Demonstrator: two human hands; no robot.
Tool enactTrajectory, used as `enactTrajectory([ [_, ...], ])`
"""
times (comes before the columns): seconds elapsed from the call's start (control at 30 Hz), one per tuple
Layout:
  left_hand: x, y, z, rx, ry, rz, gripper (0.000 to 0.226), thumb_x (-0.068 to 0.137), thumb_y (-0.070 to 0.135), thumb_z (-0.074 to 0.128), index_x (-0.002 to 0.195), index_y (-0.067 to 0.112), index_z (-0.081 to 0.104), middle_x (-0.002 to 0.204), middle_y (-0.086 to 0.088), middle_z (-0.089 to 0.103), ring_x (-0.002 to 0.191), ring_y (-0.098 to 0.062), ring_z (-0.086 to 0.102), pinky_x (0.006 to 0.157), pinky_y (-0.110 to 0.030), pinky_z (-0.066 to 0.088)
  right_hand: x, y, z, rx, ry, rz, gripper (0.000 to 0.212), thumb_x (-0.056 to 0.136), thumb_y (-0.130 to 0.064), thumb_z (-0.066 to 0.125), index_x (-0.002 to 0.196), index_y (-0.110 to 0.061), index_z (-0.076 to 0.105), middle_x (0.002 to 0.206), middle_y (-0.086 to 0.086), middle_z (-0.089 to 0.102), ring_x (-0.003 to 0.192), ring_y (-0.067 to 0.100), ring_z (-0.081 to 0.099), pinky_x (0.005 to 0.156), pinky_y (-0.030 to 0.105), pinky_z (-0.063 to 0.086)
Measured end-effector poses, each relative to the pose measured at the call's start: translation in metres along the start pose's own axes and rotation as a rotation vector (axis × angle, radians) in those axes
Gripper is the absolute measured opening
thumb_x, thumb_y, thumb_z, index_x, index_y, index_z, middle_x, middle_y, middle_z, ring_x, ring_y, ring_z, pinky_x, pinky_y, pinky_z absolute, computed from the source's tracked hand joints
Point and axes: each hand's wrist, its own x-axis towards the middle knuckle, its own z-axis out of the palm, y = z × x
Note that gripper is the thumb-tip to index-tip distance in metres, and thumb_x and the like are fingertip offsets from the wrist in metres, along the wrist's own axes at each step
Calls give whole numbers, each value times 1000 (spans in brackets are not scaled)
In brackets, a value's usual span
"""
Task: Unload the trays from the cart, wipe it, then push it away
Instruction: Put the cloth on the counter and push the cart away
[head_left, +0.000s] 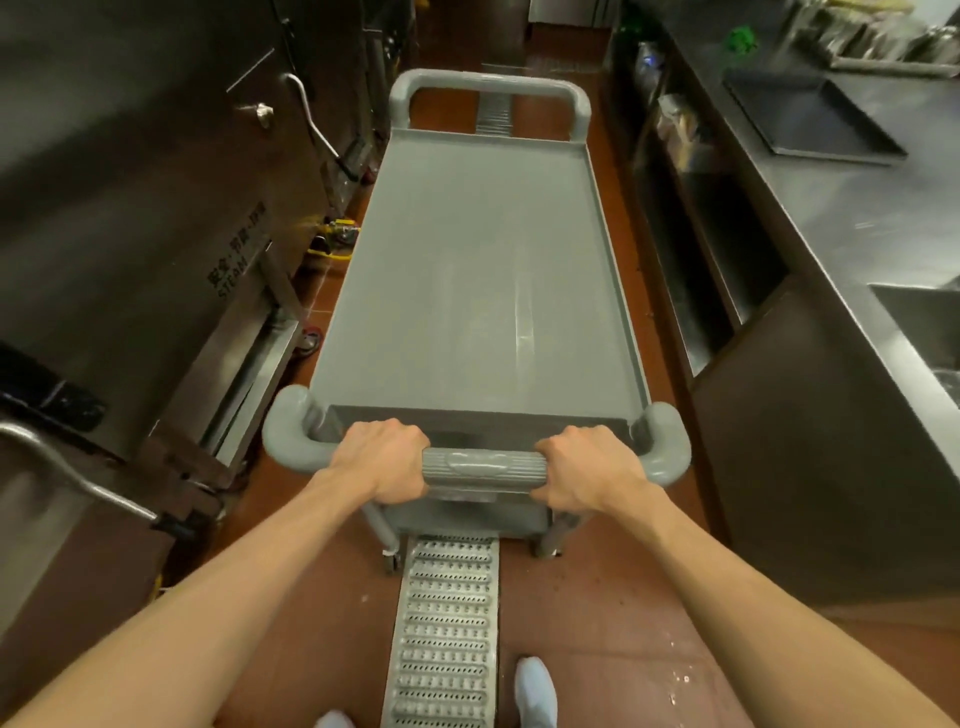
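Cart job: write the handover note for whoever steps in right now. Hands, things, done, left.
Left hand: fingers wrapped round the near handle of the cart.
Right hand: grips the same handle.
Cart: stands in the aisle over the floor drain, steamer on the left, counter on the right.
Trays: top shelf bare; a dark tray lies on the counter.
Done: unloading, judging by the bare top. No cloth in sight; wiping cannot be confirmed.
Left: push the cart away down the aisle.

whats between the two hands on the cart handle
In the head view, only the handle's ribbed grey grip lies between the left hand and the right hand. Both hands grip the handle, and nothing else sits there.
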Motion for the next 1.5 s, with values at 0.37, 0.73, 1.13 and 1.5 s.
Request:
enactTrajectory([
  [0.37, -43, -152, 16, 14, -16, 40, 18, 73, 40, 60, 87, 29, 61, 79, 6, 62, 71, -20, 56, 64, -30, 41, 58, -142, -22, 39, 1, 34, 28, 79, -52, 57, 78, -24, 51, 83, 5, 70, 66, 27, 55, 63, 32, 41],
  [0.73, -75, -256, 17, 8, -22, -19, 17, 73, 46, 59, 83, 32, 57, 75, 11, 60, 69, -12, 54, 63, -29, 38, 117, -234, -44, 46, 17, -24, 24, 80, -47, 59, 84, -23, 59, 89, 7, 72, 81, 31, 68, 68, 36, 45],
  [1.13, -67, -319, 21, -27, -15, 99, 27, 76, 48, 61, 93, 26, 62, 85, 3, 66, 78, -20, 62, 71, -34, 51, 156, -275, -51, -37, 21, 84, 34, 78, -58, 56, 81, -24, 56, 87, 1, 71, 81, 27, 66, 71, 36, 48],
  [1.5, -57, -326, 23, -31, -60, 112, 60, 68, 77, 62, 91, 22, 60, 84, 3, 63, 75, -20, 54, 64, -34, 39, 161, -291, -46, 0, 135, 111, 34, 78, -56, 61, 91, -25, 57, 94, 2, 74, 88, 30, 70, 71, 36, 50],
])
